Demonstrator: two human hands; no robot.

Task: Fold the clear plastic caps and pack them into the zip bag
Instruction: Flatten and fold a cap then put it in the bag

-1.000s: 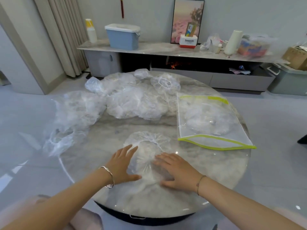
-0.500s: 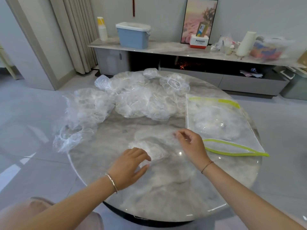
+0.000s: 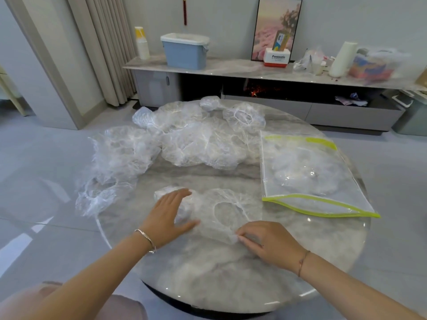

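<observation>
In a pale living room with a low marble-topped sideboard (image 3: 231, 68) along the far wall, a person works at a round marble table (image 3: 231, 280), folding clear plastic caps for packing. One cap (image 3: 221, 211) lies spread on the near part of the table, its elastic opening facing up, directly in front of the person. The left hand (image 3: 166, 215) rests flat on the cap's left side, fingers straight and close together, pressing the bunched plastic down. The right hand (image 3: 270, 243) has its fingers curled at the cap's near edge, thumb and fingertips pinching the thin film as if to draw it over. The zip bag (image 3: 307, 172), edged in yellow-green, lies to the right, just beside the cap, its mouth gaping toward the person; through its clear wall a few flattened caps can be made out, though their number cannot be told. Across the far and left parts of the table a large loose heap of unfolded caps (image 3: 189, 144) awaits its turn, some spilling over the table's left rim. By this showing the job looks to be in its early part: a small share packed, one cap mid-fold, and most of the pile yet to be folded and bagged, the bag unsealed.
</observation>
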